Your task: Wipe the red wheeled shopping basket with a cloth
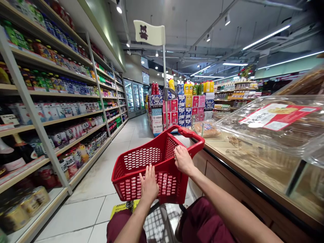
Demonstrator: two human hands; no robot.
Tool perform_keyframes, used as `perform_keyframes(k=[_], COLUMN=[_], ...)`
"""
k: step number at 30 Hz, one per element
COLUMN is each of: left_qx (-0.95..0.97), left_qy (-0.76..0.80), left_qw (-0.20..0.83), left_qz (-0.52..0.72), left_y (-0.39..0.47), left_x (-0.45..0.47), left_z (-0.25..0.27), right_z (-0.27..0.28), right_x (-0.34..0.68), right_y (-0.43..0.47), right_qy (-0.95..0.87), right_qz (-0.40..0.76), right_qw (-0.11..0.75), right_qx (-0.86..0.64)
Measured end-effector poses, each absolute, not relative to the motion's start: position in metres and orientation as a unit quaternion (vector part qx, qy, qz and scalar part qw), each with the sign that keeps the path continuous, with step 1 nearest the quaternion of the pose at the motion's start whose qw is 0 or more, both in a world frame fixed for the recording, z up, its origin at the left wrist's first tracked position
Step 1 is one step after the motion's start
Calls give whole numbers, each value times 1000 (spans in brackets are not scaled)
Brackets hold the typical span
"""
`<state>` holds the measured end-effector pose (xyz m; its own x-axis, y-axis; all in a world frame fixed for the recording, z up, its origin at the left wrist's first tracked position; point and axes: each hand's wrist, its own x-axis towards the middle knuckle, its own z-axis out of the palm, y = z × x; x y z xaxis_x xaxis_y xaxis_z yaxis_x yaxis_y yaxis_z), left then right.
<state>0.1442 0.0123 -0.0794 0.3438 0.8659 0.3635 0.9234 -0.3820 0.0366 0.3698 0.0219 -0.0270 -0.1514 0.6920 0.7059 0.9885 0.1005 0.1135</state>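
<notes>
cart [164, 167]: partly hidden by legs [204, 221] | 2 forearms [220, 199]: cut off | bottle labels [54, 81]: too small

- Basket [182, 187]: red, patterned with rows of holes
- Flag [155, 35]: cream, with a dark brown bear [143, 32]
- Panel [121, 207] below: yellow, black markings
- Trousers [207, 219]: maroon
- Box label [277, 116]: red, white, yellowish
- Floor tiles [83, 206]: pale grey

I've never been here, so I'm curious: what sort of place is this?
Very likely a supermarket: long shelves packed with drinks, glass-doored coolers beyond, and a red shopping basket.
</notes>
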Motion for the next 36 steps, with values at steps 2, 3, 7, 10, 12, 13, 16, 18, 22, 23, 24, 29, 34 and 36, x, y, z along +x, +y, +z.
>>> perform_keyframes(k=[2, 3, 7, 10, 12, 13, 16, 18, 22, 23, 24, 29, 34, 36], left_qx=[-818, -819, -817, -817, -820, -819, -808, -804, -798, -799, -800, -785, -779, -779], left_qy=[-545, -543, -545, -544, -535, -534, -543, -548, -557, -555, -554, -570, -578, -579], left_qw=[89, 92, 99, 100, 109, 116, 131, 130, 120, 122, 125, 134, 133, 135], left_qz=[-160, -159, -159, -165, -171, -175, -188, -193, -197, -196, -195, -201, -203, -200], left_y=[12, 12, 13, 13, 13, 14, 15, 14, 13, 13, 13, 14, 14, 14], left_x=[142, 141, 143, 143, 140, 138, 130, 128, 128, 128, 127, 121, 124, 124], left_z=[-79, -79, -81, -84, -87, -89, -93, -96, -96, -95, -95, -94, -95, -95], right_z=[-32, -31, -16, -21, -29, -31, -24, -15, -18, -23, -28, -21, -12, -19], right_x=[368, 374, 398, 374, 350, 342, 348, 362, 348, 337, 327, 350, 378, 364], right_y=[23, 22, 18, 18, 18, 18, 15, 13, 13, 14, 15, 11, 5, 6], right_qy=[-732, -739, -681, -686, -734, -752, -741, -680, -664, -691, -716, -687, -623, -682], right_qz=[-286, -278, -258, -252, -237, -228, -217, -231, -240, -236, -232, -239, -274, -269], right_qw=[238, 232, 239, 247, 233, 226, 226, 249, 244, 232, 221, 235, 247, 224], right_qx=[-570, -569, -642, -636, -593, -576, -594, -650, -665, -643, -620, -644, -690, -642])
